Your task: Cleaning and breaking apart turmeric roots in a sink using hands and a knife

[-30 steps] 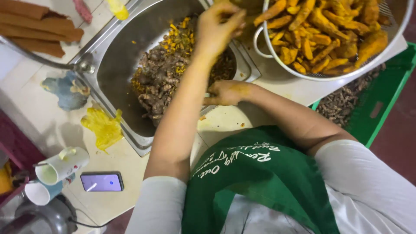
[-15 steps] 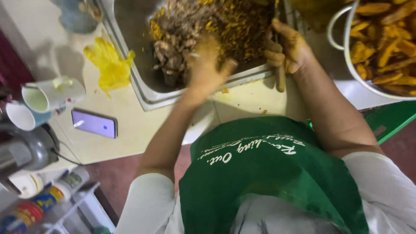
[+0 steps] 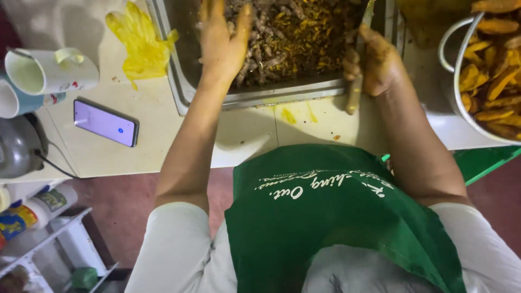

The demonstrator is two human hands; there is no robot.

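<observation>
Head view, single frame. Your left hand (image 3: 222, 40) lies palm down, fingers spread and unclenched, on the heap of brown roots and yellow peelings (image 3: 296, 35) in the steel tray (image 3: 179, 81) at 12 o'clock; it presses on the heap, grasping nothing that shows. Your right hand (image 3: 377, 62) sits at 1 o'clock on the tray's near right corner, fingers curled tight around a knife handle (image 3: 354, 95), whose lower end points down toward 6 o'clock; the blade is hidden behind the hand. Both hands are stained yellow. At 3 o'clock, a white pot (image 3: 453, 81) holds peeled orange-yellow root pieces (image 3: 496, 81), well apart from the tray heap. At 11 o'clock, a crumpled yellow glove (image 3: 140, 43) lies on the pale counter (image 3: 163, 146), just beside the tray's left wall. At 9 o'clock, a phone (image 3: 106, 122) with a lit screen lies flat; above it, at 10 o'clock, two cups (image 3: 51, 73) lie tipped on their sides, touching. A green apron (image 3: 336, 217) covers your chest at 6 o'clock. A green crate (image 3: 485, 160) shows below the counter edge at 4 o'clock.
</observation>
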